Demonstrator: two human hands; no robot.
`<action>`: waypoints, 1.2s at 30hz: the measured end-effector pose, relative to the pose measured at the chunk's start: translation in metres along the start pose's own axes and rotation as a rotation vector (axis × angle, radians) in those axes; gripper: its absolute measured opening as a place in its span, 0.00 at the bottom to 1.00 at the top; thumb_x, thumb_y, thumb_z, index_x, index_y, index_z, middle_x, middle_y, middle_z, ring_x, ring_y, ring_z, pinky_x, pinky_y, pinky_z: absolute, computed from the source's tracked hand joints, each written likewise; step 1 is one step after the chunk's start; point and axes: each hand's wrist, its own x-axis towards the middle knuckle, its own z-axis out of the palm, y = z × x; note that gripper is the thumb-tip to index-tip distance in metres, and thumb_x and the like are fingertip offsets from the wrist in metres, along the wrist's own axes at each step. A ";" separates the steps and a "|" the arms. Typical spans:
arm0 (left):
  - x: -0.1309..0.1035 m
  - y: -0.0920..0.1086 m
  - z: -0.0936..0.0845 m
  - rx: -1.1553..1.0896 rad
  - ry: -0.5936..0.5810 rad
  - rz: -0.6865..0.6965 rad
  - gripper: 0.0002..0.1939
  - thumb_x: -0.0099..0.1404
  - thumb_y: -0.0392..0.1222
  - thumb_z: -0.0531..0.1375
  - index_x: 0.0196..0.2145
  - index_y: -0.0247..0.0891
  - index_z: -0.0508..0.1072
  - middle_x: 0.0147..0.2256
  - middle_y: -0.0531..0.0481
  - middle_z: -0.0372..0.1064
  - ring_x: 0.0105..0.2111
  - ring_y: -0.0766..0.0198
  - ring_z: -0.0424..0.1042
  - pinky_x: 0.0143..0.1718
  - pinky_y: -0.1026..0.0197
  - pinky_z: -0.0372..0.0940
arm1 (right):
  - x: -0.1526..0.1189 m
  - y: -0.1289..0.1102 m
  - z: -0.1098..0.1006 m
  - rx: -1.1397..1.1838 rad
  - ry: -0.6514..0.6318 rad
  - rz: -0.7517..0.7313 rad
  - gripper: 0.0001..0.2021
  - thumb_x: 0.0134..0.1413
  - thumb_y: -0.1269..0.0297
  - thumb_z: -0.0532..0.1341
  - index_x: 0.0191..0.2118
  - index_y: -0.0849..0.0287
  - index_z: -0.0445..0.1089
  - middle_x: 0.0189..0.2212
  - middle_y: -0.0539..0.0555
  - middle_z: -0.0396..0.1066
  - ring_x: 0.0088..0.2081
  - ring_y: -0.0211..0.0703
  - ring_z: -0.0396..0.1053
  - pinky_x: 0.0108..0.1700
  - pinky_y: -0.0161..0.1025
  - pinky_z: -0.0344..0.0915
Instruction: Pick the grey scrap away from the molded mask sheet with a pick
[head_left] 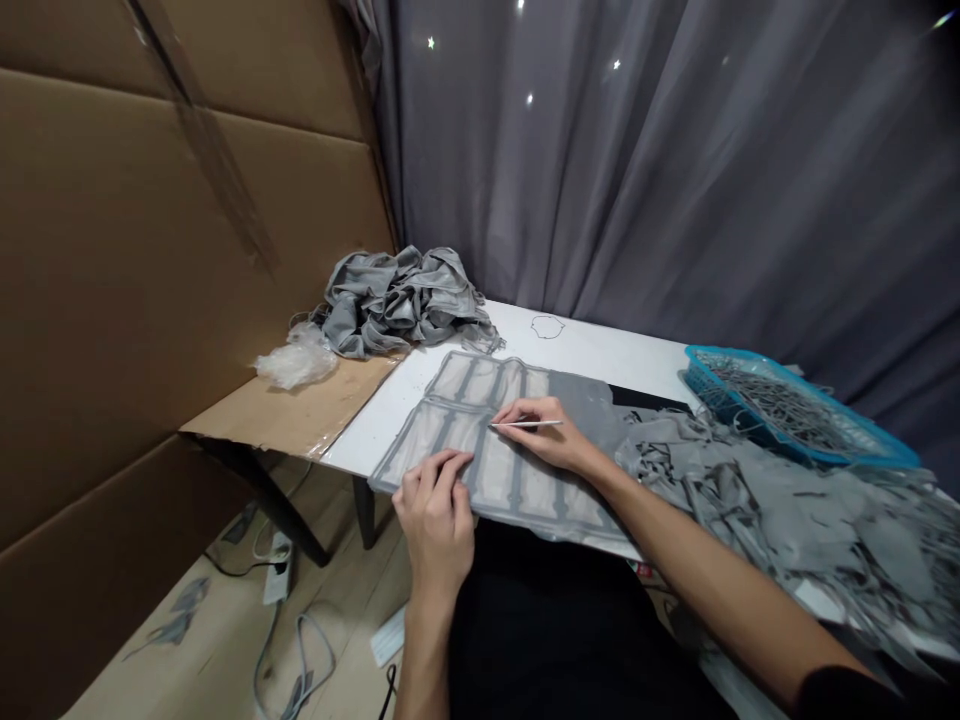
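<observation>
Curtain of dark grey cloth is hung behind the workplace, and its left end is met by a tall cardboard wall. A white table is set before them. Its right side is covered by a loose spread of grey scraps; whether these are offcuts or material still to be used cannot be told. A grey sheet is laid flat at the table's near edge, in front of the person. Most of it is already taken up by pale elongated panels, set in two rows and divided by darker strips, while its far right part is seen as plain grey. The work on this sheet is judged to be under way, since a tool is held to its middle; how many panels are finished cannot be made out. At the back left a heap of grey cloth is piled, perhaps handled, perhaps waiting. Behind the scraps a blue basket is filled with thin grey strands. The sheet's near left part is steadied by the left hand, palm down, fingers bent, with nothing seen gripped. By the right hand a slim white stick is pinched like a pen, its tip at the sheet's surface.
</observation>
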 end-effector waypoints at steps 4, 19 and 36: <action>0.000 0.000 0.000 0.004 -0.001 -0.007 0.20 0.78 0.32 0.54 0.55 0.46 0.82 0.54 0.44 0.82 0.55 0.46 0.74 0.54 0.44 0.62 | 0.001 0.001 0.000 0.017 0.000 0.000 0.15 0.65 0.51 0.72 0.34 0.57 0.83 0.41 0.60 0.87 0.38 0.49 0.81 0.40 0.43 0.74; -0.001 0.002 0.001 0.022 -0.012 -0.046 0.20 0.78 0.30 0.54 0.55 0.45 0.83 0.55 0.46 0.81 0.56 0.49 0.73 0.57 0.48 0.60 | -0.001 0.014 -0.001 -0.116 -0.013 -0.184 0.12 0.71 0.54 0.71 0.37 0.55 0.84 0.47 0.62 0.87 0.47 0.55 0.86 0.51 0.48 0.80; -0.002 0.002 0.003 0.003 0.007 -0.043 0.21 0.77 0.31 0.54 0.55 0.44 0.83 0.55 0.46 0.82 0.55 0.48 0.73 0.57 0.48 0.60 | -0.004 0.011 -0.007 -0.612 -0.275 -0.427 0.15 0.69 0.73 0.65 0.57 0.54 0.77 0.54 0.63 0.84 0.56 0.56 0.83 0.56 0.44 0.79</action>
